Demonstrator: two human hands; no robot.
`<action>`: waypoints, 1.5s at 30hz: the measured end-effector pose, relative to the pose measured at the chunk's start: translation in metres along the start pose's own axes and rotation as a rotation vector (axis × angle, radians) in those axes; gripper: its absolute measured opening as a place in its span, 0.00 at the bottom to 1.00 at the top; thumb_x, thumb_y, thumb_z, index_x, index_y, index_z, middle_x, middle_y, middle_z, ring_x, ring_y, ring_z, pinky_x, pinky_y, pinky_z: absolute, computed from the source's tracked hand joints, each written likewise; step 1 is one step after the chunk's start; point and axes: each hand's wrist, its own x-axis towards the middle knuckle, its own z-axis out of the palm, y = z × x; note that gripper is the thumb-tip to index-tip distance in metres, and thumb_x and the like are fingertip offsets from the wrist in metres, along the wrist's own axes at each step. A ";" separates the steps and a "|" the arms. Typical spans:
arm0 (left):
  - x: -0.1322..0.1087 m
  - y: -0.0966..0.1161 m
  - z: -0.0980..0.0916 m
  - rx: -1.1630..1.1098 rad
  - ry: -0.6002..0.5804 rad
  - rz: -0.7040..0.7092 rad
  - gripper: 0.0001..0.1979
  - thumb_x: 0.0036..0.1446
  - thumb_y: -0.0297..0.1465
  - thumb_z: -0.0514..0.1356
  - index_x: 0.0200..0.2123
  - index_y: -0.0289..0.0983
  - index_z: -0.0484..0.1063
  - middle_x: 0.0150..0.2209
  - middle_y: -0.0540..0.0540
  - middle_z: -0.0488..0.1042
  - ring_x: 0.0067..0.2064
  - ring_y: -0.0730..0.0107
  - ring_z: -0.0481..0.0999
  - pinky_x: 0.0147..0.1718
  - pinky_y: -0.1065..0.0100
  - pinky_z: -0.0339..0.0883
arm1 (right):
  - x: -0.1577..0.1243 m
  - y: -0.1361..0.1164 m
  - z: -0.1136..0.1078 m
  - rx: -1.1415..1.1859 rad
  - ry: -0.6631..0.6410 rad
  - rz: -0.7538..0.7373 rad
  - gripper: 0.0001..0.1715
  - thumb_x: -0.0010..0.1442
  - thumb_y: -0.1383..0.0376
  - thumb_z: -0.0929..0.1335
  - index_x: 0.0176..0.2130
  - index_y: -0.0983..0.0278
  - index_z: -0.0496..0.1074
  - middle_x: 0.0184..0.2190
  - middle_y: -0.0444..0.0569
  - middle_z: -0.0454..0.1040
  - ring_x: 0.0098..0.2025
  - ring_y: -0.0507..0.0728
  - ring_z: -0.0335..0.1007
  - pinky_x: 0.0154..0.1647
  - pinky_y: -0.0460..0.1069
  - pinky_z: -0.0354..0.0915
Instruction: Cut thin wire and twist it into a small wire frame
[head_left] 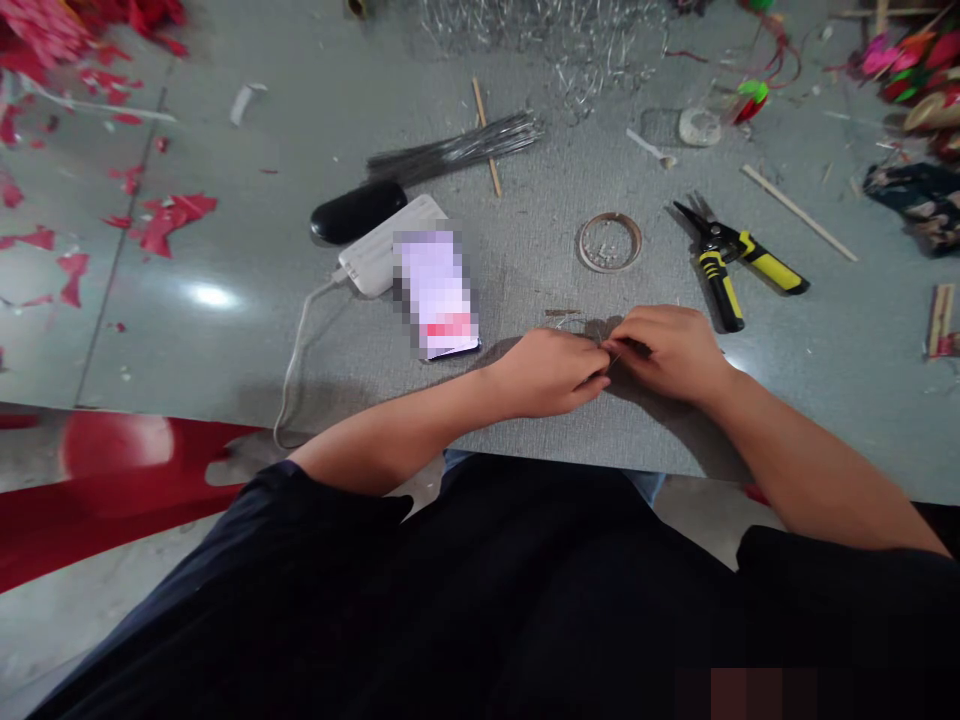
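My left hand [553, 370] and my right hand [667, 350] meet near the table's front edge, fingertips pinched together. Between them runs a thin wire [616, 357], mostly hidden by the fingers. Faint wire loops show just behind my left fingers. A small brown strip [562, 312] lies behind that hand. Beyond my right hand is a round ring-shaped dish [609, 243] with tiny clear bits inside. Pliers with yellow and black handles [721, 252] lie with handles spread, to the right of the dish.
A phone [439, 290] leans on a white power bank [367, 265] with a cable, beside a black case [358, 212]. Behind them a bundle of straight wires [457, 147] crosses a wooden stick. Bent wires [555, 35] pile at the back. Red scraps [171, 222] litter the left.
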 end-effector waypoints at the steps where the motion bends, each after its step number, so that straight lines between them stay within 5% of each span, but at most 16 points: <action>1: 0.000 0.000 0.000 0.033 -0.011 0.015 0.13 0.90 0.35 0.64 0.52 0.37 0.88 0.52 0.41 0.95 0.51 0.52 0.95 0.48 0.53 0.79 | 0.000 0.000 0.000 -0.003 0.002 0.000 0.24 0.92 0.52 0.69 0.45 0.58 0.85 0.40 0.54 0.88 0.41 0.65 0.81 0.45 0.60 0.65; 23: 0.000 -0.009 0.007 0.058 0.031 0.050 0.11 0.89 0.35 0.67 0.51 0.38 0.87 0.53 0.41 0.96 0.51 0.54 0.96 0.45 0.55 0.77 | -0.002 0.002 0.005 -0.062 -0.082 0.088 0.20 0.86 0.54 0.72 0.39 0.57 0.81 0.34 0.51 0.84 0.36 0.63 0.77 0.41 0.57 0.55; 34: 0.001 -0.011 0.008 -0.064 0.116 -0.022 0.11 0.88 0.33 0.65 0.50 0.39 0.87 0.50 0.44 0.95 0.49 0.55 0.94 0.45 0.54 0.76 | -0.004 -0.002 0.002 -0.026 -0.050 0.075 0.09 0.79 0.60 0.73 0.46 0.57 0.84 0.36 0.50 0.88 0.38 0.65 0.83 0.44 0.58 0.61; 45: 0.002 -0.005 0.002 -0.104 0.108 -0.097 0.13 0.88 0.34 0.63 0.50 0.39 0.87 0.49 0.42 0.95 0.49 0.54 0.93 0.48 0.54 0.78 | -0.003 -0.006 -0.007 0.034 -0.083 0.045 0.09 0.79 0.57 0.73 0.52 0.56 0.84 0.40 0.52 0.91 0.39 0.66 0.84 0.45 0.59 0.66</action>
